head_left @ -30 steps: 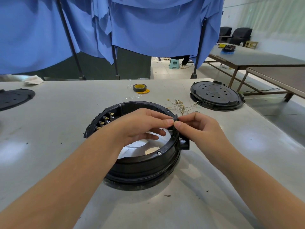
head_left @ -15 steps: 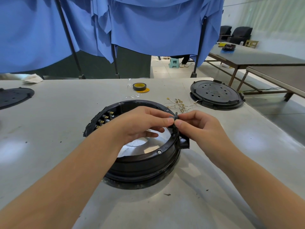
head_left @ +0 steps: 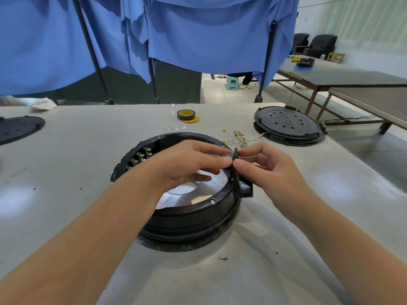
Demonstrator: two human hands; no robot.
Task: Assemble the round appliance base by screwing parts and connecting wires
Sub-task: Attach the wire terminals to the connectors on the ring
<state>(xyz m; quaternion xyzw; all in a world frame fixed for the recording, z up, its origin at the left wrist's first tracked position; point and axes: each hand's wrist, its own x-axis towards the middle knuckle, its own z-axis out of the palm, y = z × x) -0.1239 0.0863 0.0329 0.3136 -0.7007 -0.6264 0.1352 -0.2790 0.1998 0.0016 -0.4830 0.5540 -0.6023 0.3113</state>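
A: Bench, mid-job: base (head_left: 187, 208) sits centre on the table (head_left: 66, 150). L hand (head_left: 187, 164) and R hand (head_left: 266, 170) both pinch a small black clip (head_left: 233, 155) over the base's right rim.

B: Handling?

A: Clip looks light, stiff plastic, prob. easy to snap; best held by its edges w/ fingertips. Base seems rigid, steady. Wires (head_left: 240, 137) lie just behind, thin and floppy.

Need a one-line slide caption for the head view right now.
Both hands, left and right, pinch a small black part above the round base's rim.
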